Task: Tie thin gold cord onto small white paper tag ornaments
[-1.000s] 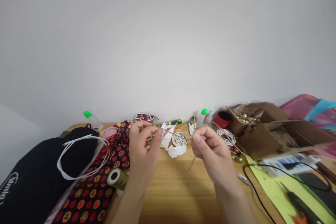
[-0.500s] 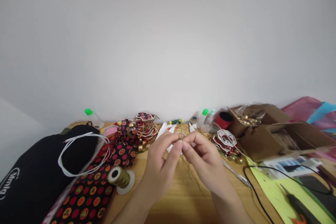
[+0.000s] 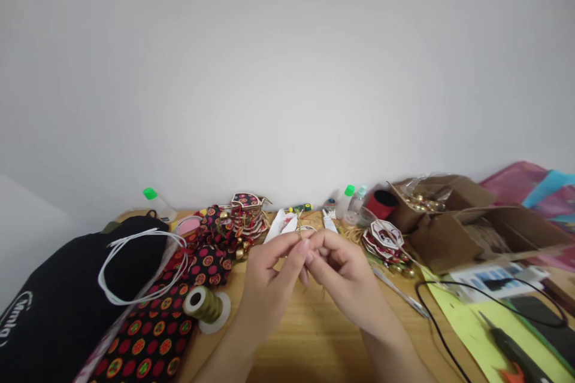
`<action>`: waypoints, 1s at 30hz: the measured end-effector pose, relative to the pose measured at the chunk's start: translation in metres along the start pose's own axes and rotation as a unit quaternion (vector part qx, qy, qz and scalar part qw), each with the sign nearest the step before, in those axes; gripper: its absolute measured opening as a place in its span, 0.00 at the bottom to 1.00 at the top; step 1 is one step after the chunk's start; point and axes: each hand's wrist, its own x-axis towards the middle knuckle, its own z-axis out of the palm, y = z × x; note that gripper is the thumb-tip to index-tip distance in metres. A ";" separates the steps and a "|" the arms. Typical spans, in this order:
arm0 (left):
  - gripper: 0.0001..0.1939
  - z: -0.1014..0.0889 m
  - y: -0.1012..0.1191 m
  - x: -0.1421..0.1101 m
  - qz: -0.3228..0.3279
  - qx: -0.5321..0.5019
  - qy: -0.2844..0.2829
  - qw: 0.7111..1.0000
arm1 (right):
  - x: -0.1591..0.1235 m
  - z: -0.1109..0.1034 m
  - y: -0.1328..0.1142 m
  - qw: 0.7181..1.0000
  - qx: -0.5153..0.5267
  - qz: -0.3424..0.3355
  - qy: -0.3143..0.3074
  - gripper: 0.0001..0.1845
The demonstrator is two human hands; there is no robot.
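Observation:
My left hand (image 3: 277,272) and my right hand (image 3: 344,272) meet over the middle of the wooden table, fingertips touching. Both are closed in a pinch on a thin olive cord (image 3: 300,228), whose upper end sticks up above the left fingers. The fingers hide most of the cord, and its lower strands barely show. Behind my hands lie a white paper piece (image 3: 276,224) and a small white tube (image 3: 329,222). Left of my left wrist, a spool of olive thread (image 3: 209,305) lies tilted. Silver tweezers (image 3: 399,291) rest to the right of my right hand.
Patterned fabric (image 3: 148,341), a black bag (image 3: 67,287) and a white cord coil (image 3: 105,275) are on the left. Charm stacks (image 3: 249,215) (image 3: 386,239) flank my hands. Cardboard boxes (image 3: 435,245), a black cable (image 3: 438,326) and a dark-handled tool (image 3: 512,347) sit right.
My hands have drawn closer together and shifted slightly left. Less of the cord shows above the fingers, and the loose strands below are now mostly hidden.

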 end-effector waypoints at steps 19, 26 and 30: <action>0.18 -0.002 -0.007 -0.003 -0.091 -0.181 0.065 0.977 | 0.003 0.008 0.005 0.990 0.128 0.042 -0.046 0.10; 0.20 -0.003 -0.004 -0.005 -0.101 -0.181 0.061 0.976 | 0.002 0.005 0.007 0.992 0.110 0.064 -0.019 0.13; 0.19 0.000 0.002 -0.005 -0.108 -0.181 0.093 0.973 | 0.002 0.005 0.007 0.986 0.143 0.075 -0.042 0.11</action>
